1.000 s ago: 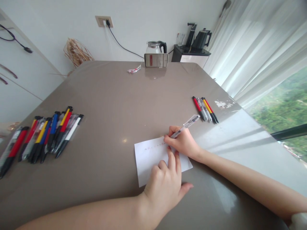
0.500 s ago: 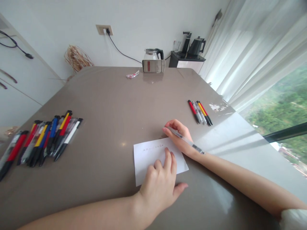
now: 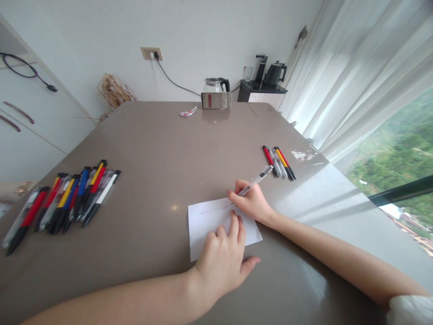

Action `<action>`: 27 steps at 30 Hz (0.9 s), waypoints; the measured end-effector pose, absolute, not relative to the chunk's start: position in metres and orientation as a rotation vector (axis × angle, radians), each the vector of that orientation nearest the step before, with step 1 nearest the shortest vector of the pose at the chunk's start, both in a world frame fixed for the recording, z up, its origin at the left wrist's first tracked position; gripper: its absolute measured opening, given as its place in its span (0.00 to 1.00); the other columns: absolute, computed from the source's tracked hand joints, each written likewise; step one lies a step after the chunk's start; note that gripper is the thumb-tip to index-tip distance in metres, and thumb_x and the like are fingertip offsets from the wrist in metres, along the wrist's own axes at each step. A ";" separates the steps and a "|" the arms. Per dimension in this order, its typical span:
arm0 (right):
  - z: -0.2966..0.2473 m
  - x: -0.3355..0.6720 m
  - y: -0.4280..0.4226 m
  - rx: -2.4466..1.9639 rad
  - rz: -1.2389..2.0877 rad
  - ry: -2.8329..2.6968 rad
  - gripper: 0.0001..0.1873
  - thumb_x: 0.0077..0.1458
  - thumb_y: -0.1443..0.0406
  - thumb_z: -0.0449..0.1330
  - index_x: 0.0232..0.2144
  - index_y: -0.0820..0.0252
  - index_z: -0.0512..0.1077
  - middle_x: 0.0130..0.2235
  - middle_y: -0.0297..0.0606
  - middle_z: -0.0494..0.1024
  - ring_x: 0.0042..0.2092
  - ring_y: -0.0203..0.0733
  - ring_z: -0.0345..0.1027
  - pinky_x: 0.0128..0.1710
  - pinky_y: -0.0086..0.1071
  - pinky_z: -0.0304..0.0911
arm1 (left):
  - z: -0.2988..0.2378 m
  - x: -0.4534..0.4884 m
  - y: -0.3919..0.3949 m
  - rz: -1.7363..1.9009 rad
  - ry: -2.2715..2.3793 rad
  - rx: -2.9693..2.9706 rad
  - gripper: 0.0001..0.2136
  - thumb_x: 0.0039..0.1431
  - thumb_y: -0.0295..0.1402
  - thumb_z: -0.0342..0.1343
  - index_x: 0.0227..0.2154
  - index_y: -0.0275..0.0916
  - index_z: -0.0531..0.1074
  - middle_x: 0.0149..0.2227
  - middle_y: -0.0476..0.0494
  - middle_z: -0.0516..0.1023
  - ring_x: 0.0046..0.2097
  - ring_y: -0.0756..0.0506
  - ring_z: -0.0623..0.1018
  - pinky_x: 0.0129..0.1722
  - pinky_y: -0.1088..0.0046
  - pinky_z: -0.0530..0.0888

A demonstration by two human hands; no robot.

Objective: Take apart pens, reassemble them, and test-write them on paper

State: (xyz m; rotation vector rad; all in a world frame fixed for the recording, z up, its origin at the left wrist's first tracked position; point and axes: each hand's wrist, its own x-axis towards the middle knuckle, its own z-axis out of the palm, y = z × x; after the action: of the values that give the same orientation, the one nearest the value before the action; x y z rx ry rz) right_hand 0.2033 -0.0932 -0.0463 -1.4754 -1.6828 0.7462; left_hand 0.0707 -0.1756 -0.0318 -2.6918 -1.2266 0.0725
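Observation:
A small white sheet of paper (image 3: 203,230) lies on the table, with a short line of faint handwriting near its top edge. My left hand (image 3: 225,250) rests on the lower part of the sheet, fingers stretched out and thumb apart, holding nothing. At the upper right corner of the paper, my right hand (image 3: 250,201) is closed around a clear pen (image 3: 256,179). The pen slants up to the right, and its tip is hidden by the fingers, close to the end of the written line.
Several coloured and clear pens (image 3: 79,194) lie in a pile at the left. A smaller row of pens (image 3: 279,162) sits at the right. Toward the back of the brown table (image 3: 162,149) stand a phone (image 3: 216,101) and a glass pot (image 3: 212,84).
My right hand has turned the pen from pointing back along the forearm to a writing grip, slanting up. The left hand stays on the paper. The view has tilted slightly.

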 end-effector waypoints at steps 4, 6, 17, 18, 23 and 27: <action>-0.046 0.203 -0.094 -1.512 0.763 -1.700 0.11 0.42 0.66 0.52 0.15 0.60 0.53 0.16 0.25 0.53 0.20 0.28 0.46 0.19 0.24 0.46 | -0.032 0.070 -0.176 0.071 -1.227 -2.695 0.31 0.55 0.49 0.35 0.52 0.30 0.58 0.53 0.30 0.61 0.31 0.45 0.71 0.24 0.70 0.64; -0.046 0.202 -0.094 -1.513 0.764 -1.717 0.11 0.41 0.66 0.52 0.15 0.60 0.54 0.16 0.25 0.54 0.20 0.28 0.46 0.19 0.24 0.46 | -0.032 0.070 -0.176 0.066 -1.221 -2.697 0.30 0.55 0.49 0.35 0.52 0.29 0.58 0.53 0.29 0.61 0.31 0.45 0.71 0.23 0.70 0.64; -0.041 0.204 -0.095 -1.406 0.754 -1.641 0.11 0.50 0.61 0.50 0.21 0.60 0.59 0.18 0.29 0.63 0.21 0.30 0.55 0.22 0.24 0.53 | -0.032 0.071 -0.175 0.059 -1.228 -2.697 0.30 0.55 0.49 0.35 0.53 0.30 0.58 0.54 0.31 0.60 0.32 0.44 0.71 0.25 0.70 0.65; -0.039 0.206 -0.095 -1.399 0.762 -1.643 0.11 0.52 0.59 0.48 0.24 0.60 0.61 0.18 0.29 0.64 0.21 0.30 0.56 0.23 0.25 0.54 | -0.032 0.071 -0.175 0.055 -1.229 -2.693 0.30 0.55 0.49 0.35 0.53 0.30 0.58 0.54 0.31 0.60 0.33 0.44 0.71 0.25 0.70 0.65; -0.031 0.217 -0.087 -1.470 0.247 -1.827 0.11 0.55 0.58 0.47 0.33 0.59 0.65 0.29 0.36 0.69 0.30 0.36 0.62 0.30 0.28 0.58 | -0.033 0.069 -0.177 0.044 -1.217 -2.667 0.30 0.55 0.48 0.34 0.54 0.30 0.55 0.56 0.30 0.57 0.32 0.45 0.71 0.25 0.69 0.65; -0.035 0.224 -0.082 -1.400 -0.346 -1.854 0.14 0.54 0.64 0.49 0.43 0.61 0.61 0.40 0.45 0.64 0.43 0.43 0.58 0.38 0.34 0.59 | -0.032 0.069 -0.177 0.034 -1.212 -2.662 0.29 0.56 0.47 0.34 0.54 0.31 0.55 0.56 0.31 0.58 0.33 0.45 0.71 0.26 0.69 0.65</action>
State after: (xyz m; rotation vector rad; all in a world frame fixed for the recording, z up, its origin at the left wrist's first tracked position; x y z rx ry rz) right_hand 0.2237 -0.0820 -0.0349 -1.3996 -1.8540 -0.3456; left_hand 0.0692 -0.1768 -0.0325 -2.6621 -1.2120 0.0338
